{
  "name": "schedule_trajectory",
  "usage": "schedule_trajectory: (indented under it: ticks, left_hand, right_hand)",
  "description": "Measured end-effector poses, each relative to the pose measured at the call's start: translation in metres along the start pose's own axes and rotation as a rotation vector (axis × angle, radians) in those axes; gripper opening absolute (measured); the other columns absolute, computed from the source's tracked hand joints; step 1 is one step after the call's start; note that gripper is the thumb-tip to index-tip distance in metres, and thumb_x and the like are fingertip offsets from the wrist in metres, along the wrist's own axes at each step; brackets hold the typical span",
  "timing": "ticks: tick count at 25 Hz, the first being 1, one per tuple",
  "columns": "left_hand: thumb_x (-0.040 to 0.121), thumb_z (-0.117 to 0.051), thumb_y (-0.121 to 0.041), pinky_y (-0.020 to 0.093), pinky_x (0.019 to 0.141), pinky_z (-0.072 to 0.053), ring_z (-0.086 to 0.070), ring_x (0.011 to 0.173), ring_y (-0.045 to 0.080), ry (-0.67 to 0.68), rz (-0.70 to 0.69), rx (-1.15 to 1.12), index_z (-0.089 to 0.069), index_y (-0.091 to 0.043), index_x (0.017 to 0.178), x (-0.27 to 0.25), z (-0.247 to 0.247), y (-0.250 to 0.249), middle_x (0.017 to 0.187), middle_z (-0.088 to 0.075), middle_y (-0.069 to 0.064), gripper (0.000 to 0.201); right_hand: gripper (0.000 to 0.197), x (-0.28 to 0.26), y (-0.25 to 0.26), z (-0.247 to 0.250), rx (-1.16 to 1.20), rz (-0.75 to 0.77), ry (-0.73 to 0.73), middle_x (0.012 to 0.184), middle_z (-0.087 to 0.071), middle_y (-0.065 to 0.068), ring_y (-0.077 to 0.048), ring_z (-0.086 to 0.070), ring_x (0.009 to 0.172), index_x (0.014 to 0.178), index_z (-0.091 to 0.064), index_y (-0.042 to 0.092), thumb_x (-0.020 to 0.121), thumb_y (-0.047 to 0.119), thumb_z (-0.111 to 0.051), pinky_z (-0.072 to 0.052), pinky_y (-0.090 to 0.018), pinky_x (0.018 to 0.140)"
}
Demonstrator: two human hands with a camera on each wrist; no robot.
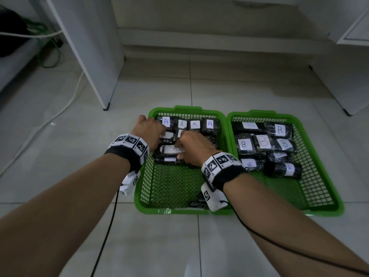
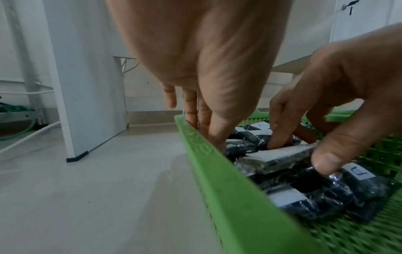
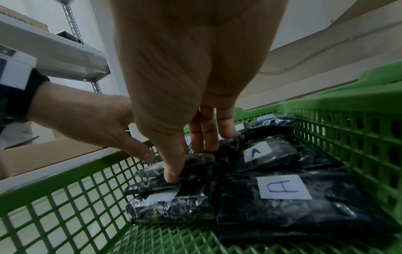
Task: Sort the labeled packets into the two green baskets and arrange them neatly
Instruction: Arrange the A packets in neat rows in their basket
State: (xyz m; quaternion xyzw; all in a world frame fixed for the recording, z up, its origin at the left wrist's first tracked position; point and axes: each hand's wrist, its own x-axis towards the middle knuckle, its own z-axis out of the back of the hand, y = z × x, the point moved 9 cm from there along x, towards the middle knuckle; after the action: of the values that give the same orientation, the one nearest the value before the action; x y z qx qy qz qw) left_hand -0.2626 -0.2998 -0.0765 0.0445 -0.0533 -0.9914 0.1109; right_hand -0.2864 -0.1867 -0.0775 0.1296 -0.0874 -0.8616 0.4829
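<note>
Two green baskets sit side by side on the floor. The left basket (image 1: 175,108) holds black wrapped packets labeled A (image 1: 194,123); the right basket (image 1: 287,113) holds packets labeled B (image 1: 263,142). Both hands are inside the left basket. My right hand (image 1: 185,144) pinches one A packet (image 2: 278,158) between thumb and fingers, with its left end tilted up off the pile. My left hand (image 1: 154,132) reaches down with straight fingers (image 2: 204,123) that touch packets close to the basket's left wall (image 2: 217,171). In the right wrist view the thumb (image 3: 172,175) presses the packet's near edge.
The near half of each basket shows bare mesh. A small dark item (image 1: 196,202) lies at the left basket's front edge. A white cabinet panel (image 1: 99,76) stands to the far left, with a white cable (image 1: 60,112) on the tiled floor. White furniture (image 1: 339,86) stands at the right.
</note>
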Motion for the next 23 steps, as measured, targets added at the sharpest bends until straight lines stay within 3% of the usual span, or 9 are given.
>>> schedule_trajectory:
  ticks: [5,9,14,16,18,20,23]
  left_hand:
    - [0.086,-0.069,-0.026,0.039,0.1,-0.036,-0.056,0.109,0.018,-0.014,-0.019,-0.097,-0.064,-0.027,0.107,-0.001,-0.006,0.002,0.111,-0.064,-0.005,0.021]
    - [0.087,-0.069,-0.029,0.039,0.102,-0.036,-0.056,0.109,0.018,-0.009,-0.027,-0.12,-0.065,-0.028,0.109,0.001,-0.006,0.004,0.109,-0.063,-0.006,0.022]
    - [0.085,-0.068,-0.034,0.039,0.099,-0.033,-0.054,0.106,0.018,-0.011,-0.013,-0.094,-0.066,-0.028,0.107,-0.004,-0.002,0.003,0.105,-0.063,-0.007,0.023]
    - [0.082,-0.065,-0.03,0.04,0.098,-0.038,-0.055,0.104,0.021,-0.068,-0.044,-0.089,-0.066,-0.024,0.102,-0.009,0.011,-0.008,0.103,-0.063,-0.003,0.021]
    - [0.08,-0.059,-0.024,0.041,0.089,-0.05,-0.061,0.092,0.023,-0.125,-0.12,-0.233,-0.065,-0.02,0.092,-0.018,0.03,-0.033,0.093,-0.066,0.001,0.014]
    - [0.082,-0.058,-0.023,0.035,0.077,-0.056,-0.065,0.079,0.021,0.012,-0.194,-0.439,-0.066,-0.02,0.084,-0.026,0.032,-0.069,0.083,-0.068,-0.002,0.009]
    - [0.082,-0.074,-0.035,0.026,0.075,-0.056,-0.071,0.074,0.012,0.489,-0.316,-0.605,-0.075,-0.019,0.086,-0.05,-0.003,-0.133,0.08,-0.074,-0.007,0.016]
  right_hand:
    - [0.016,0.01,0.011,0.0,0.079,0.044,-0.033,0.107,-0.072,-0.009,-0.023,-0.067,0.101,0.102,-0.077,0.009,0.087,0.007,-0.076,-0.054,-0.035,0.096]
    - [0.024,0.019,0.007,-0.014,0.137,-0.01,0.016,0.103,-0.076,-0.007,-0.023,-0.071,0.097,0.093,-0.081,0.015,0.083,-0.006,-0.073,-0.06,-0.037,0.089]
    - [0.015,0.007,0.001,0.008,0.294,-0.07,-0.021,0.102,-0.075,-0.001,-0.015,-0.07,0.092,0.092,-0.079,0.015,0.084,0.003,-0.077,-0.059,-0.031,0.088]
    - [0.01,-0.007,-0.013,0.023,0.335,-0.139,-0.025,0.092,-0.076,0.001,-0.011,-0.07,0.083,0.086,-0.079,0.014,0.08,0.006,-0.081,-0.059,-0.028,0.083]
    - [0.009,-0.025,-0.031,0.025,0.372,-0.24,0.066,0.085,-0.077,-0.002,-0.014,-0.073,0.075,0.081,-0.079,0.01,0.077,0.003,-0.083,-0.062,-0.031,0.075]
    - [0.009,-0.047,-0.047,0.015,0.421,-0.353,0.239,0.082,-0.077,-0.01,-0.023,-0.076,0.074,0.083,-0.077,0.002,0.077,-0.004,-0.081,-0.065,-0.038,0.071]
    - [0.014,-0.081,-0.058,-0.01,0.228,-0.332,0.579,0.078,-0.078,-0.006,-0.022,-0.077,0.079,0.084,-0.081,0.008,0.071,0.008,-0.087,-0.064,-0.042,0.079]
